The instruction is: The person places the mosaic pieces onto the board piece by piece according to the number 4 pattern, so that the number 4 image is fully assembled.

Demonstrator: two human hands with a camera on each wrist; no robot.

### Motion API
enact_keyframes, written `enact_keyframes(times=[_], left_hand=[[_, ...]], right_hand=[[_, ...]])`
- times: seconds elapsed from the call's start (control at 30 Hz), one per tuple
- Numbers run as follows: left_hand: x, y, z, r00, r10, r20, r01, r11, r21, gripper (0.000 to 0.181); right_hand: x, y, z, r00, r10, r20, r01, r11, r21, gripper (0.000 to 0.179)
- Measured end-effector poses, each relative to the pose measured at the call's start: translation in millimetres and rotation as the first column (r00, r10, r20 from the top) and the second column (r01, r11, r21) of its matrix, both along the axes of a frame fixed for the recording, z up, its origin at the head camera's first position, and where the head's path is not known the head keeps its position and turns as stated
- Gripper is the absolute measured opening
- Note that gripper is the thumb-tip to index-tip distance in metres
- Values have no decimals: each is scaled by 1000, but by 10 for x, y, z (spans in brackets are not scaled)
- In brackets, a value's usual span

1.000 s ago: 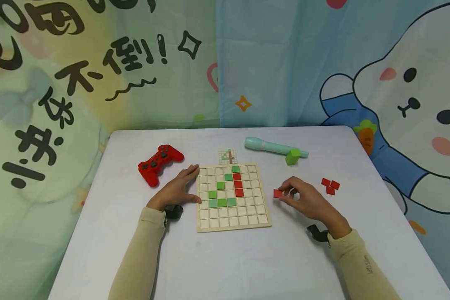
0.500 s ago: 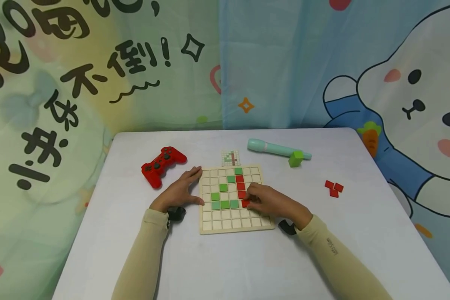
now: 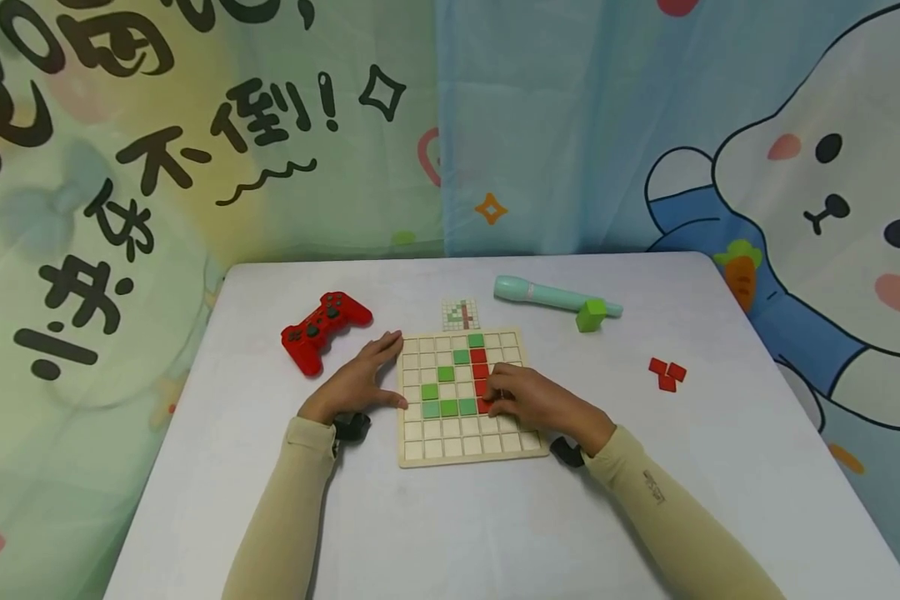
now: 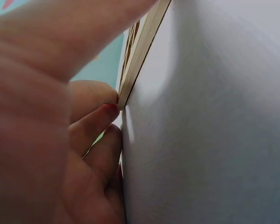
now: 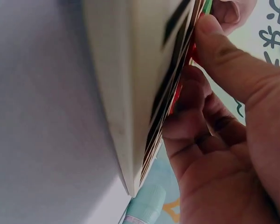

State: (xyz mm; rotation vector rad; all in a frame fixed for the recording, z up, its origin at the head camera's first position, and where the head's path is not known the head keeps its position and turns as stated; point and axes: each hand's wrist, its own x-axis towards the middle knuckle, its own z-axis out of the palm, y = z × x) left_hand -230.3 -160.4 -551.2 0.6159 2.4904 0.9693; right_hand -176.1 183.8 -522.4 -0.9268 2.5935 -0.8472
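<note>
A wooden grid board lies mid-table, with several green tiles set in its squares. Down its right half runs a column of red tiles. At the lower end of that column my right hand pinches a red tile between thumb and fingers, low over its square. The right wrist view shows the thumb at a red edge just above the board. My left hand rests against the board's left edge, thumb and fingers spread. Its fingers touch the board's side in the left wrist view.
A small pattern card lies behind the board. Three loose red tiles are on the right. A red game controller sits at the back left. A mint-green flashlight and a green cube stand at the back right.
My right hand has carried a red tile leftward from beside the board to the red column's lower end, where it then shifts slightly. My left hand stays at the board's edge.
</note>
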Motion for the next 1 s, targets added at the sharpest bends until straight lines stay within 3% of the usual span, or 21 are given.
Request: enact_keyframes(times=[0.1, 0.2, 0.27, 0.33, 0.43, 0.53, 0.63, 0.7, 0.77, 0.9, 1.0], left_hand=[[-2, 7, 5, 1000, 6, 2, -6, 1000, -3, 119], [2, 19, 7, 1000, 7, 9, -7, 1000, 3, 119], [6, 27, 6, 1000, 8, 16, -8, 1000, 6, 119], [12, 30, 5, 1000, 11, 20, -11, 1000, 5, 119], [18, 30, 9, 1000, 18, 22, -18, 1000, 1, 119], [19, 26, 21, 1000, 24, 20, -24, 1000, -2, 119], [18, 21, 30, 999, 29, 17, -29, 1000, -2, 118], [20, 15, 34, 999, 30, 14, -30, 1000, -5, 118], [23, 12, 38, 999, 32, 14, -32, 999, -5, 118], [29, 21, 45, 999, 28, 15, -28, 1000, -9, 119], [23, 32, 40, 1000, 16, 5, -16, 1000, -19, 119]], right_hand=[[6, 39, 29, 1000, -22, 15, 22, 1000, -13, 9], [60, 201, 89, 995, -99, 4, 99, 992, -73, 16], [122, 392, 126, 981, -195, -16, 190, 971, -142, 21], [196, 638, 128, 947, -317, -49, 300, 929, -215, 22], [325, 1071, 90, 854, -518, -52, 476, 817, -326, 23], [460, 1510, 41, 705, -709, -17, 660, 665, -350, 26], [557, 1874, 4, 558, -829, 34, 806, 532, -259, 33], [602, 2041, -36, 503, -863, 56, 858, 490, -156, 38], [637, 2148, -91, 501, -863, 63, 865, 496, -78, 42], [697, 2219, -205, 561, -828, 13, 828, 560, -12, 42], [729, 2216, -259, 582, -813, -31, 812, 583, -23, 40]])
